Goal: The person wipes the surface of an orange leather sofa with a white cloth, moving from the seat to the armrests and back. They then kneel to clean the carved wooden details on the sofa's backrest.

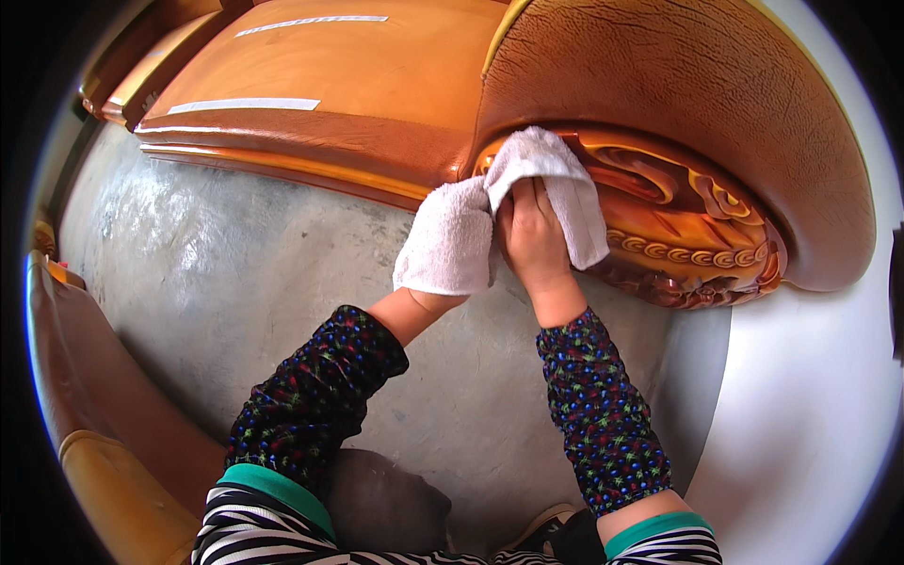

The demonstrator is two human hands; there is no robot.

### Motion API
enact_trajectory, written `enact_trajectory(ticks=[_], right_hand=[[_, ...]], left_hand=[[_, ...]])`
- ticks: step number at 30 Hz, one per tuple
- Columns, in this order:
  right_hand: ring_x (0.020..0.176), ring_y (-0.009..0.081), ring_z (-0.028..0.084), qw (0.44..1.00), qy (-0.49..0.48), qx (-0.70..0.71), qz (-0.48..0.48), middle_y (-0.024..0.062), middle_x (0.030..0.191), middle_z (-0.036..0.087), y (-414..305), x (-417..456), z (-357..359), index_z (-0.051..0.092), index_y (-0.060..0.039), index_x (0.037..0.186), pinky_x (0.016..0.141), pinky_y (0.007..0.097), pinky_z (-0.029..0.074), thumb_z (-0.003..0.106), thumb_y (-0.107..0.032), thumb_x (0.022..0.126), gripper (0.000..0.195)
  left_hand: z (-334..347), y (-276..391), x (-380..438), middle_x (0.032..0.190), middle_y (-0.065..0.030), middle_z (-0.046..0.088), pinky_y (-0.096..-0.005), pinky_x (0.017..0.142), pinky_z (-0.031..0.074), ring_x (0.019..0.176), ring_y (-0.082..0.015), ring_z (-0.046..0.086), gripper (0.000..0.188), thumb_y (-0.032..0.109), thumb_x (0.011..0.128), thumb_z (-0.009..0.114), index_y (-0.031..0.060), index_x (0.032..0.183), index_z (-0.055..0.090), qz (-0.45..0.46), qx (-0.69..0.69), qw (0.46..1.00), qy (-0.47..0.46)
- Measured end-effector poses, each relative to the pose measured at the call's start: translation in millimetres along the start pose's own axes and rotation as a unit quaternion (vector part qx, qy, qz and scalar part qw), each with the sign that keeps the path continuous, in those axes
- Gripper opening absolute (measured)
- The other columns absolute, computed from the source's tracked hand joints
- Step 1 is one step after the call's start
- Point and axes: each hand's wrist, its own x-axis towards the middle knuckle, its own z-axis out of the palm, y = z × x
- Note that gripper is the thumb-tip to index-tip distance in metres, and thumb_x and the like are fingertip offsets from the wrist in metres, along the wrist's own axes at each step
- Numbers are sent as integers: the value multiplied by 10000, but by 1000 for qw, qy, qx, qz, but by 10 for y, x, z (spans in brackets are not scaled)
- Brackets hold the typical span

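Note:
A pale terry towel [455, 226] covers my left hand [427, 300], so only the wrist shows and the fingers are hidden. Its other part drapes over the fingertips of my right hand [533, 229], which presses or grips the cloth. Both hands are close together at the front end of a brown leather sofa. The towel's top touches the carved, glossy wooden armrest front [678, 205], which has scroll relief and a row of coin-like rings. Above it curves the padded leather armrest [671, 70].
The sofa's seat [395, 63] bears two pale strips and extends left. Another brown leather seat [120, 480] stands at lower left, more furniture at upper left. Grey floor [212, 233] lies below; a white wall [791, 395] rises at right. A shoe [544, 526] shows at the bottom.

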Motion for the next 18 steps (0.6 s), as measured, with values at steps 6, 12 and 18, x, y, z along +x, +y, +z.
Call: enact_trajectory(ticks=[6, 12, 18], right_hand=[[1089, 394, 467, 999, -2, -52, -17, 239, 1154, 504, 114, -237, -144, 446, 35, 1201, 935, 414, 378, 527, -81, 805, 421], [1053, 407, 490, 999, -3, -49, -19, 265, 1158, 488, 3, -274, -419, 423, 32, 1215, 886, 408, 416, 566, -101, 784, 473], [906, 345, 564, 976, -65, -101, -183, 188, 1022, 576, 564, 148, -753, 544, -17, 1109, 776, 395, 451, 587, -131, 811, 322]], left_hand=[[16, 60, -24, 819, -197, 550, -426, 711, 415, 816, -400, 508, 214, 67, 642, 597, 23, 845, 545, -32, -39, 998, -37], [193, -15, -118, 745, -168, 571, -368, 663, 455, 705, -360, 540, 400, 126, 432, 697, 27, 783, 534, 15, -23, 999, -26], [71, 361, 34, 622, -163, 538, -354, 573, 448, 591, -344, 528, 339, 180, 472, 735, 21, 676, 516, -50, -75, 996, -4]])
